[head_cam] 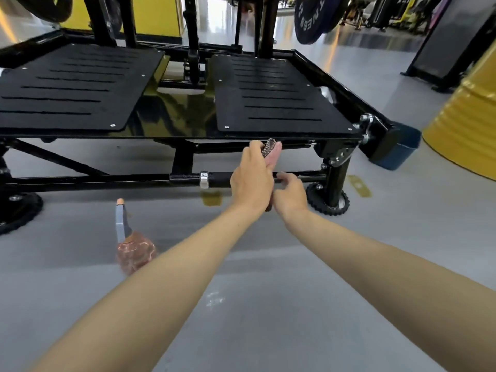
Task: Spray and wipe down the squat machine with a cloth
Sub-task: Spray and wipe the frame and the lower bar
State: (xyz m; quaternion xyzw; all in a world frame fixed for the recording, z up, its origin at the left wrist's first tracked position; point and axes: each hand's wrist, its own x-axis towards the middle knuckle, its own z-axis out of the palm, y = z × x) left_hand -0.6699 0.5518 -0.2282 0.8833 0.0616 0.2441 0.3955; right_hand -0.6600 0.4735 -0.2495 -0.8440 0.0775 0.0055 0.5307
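Pink folded cloth point(271, 154) pinched in left hand point(251, 181) by black steel squat machine point(281, 89); right hand point(291, 196) grip unclear. Pinkish spray bottle point(131, 245) floored at 8 o'clock; wiping likely unfinished.

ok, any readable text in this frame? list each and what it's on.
"TNESS": white letters, rotated, on the dark weight plate; the rest of the word is out of frame.
Spray bottle: no readable label.
Yellow floor marker: too blurred to read.
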